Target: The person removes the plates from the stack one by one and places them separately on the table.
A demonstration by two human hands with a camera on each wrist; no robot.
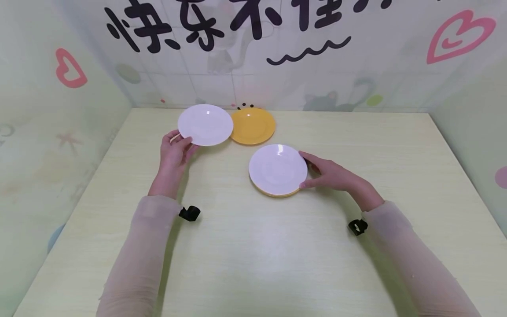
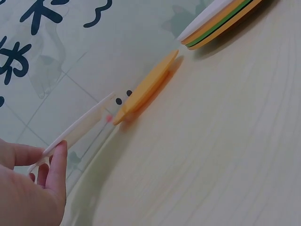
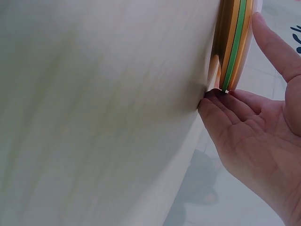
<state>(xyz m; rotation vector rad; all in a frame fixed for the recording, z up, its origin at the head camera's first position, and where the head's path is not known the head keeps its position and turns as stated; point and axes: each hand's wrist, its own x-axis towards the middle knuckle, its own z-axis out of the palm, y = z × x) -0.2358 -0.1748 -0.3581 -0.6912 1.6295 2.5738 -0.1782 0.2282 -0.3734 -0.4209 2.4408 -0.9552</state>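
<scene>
My left hand [image 1: 175, 152] pinches the near-left rim of a white plate [image 1: 206, 125] between thumb and fingers. In the left wrist view this plate [image 2: 77, 123] is off the table. An orange plate [image 1: 253, 126] lies just right of it, near the back wall. Closer to me is a stack of plates [image 1: 278, 170], white on top. The right wrist view shows orange and green rims [image 3: 238, 44] below the white one. My right hand [image 1: 330, 174] holds the stack's right side, thumb and fingers spread about its rim, some fingertips low by the tabletop.
The pale wooden table [image 1: 269, 255] meets a printed back wall [image 1: 253, 83] with dark lettering and hearts. Side walls stand at left and right. A small black device [image 1: 190, 213] sits at the left wrist, another black device [image 1: 358, 226] at the right.
</scene>
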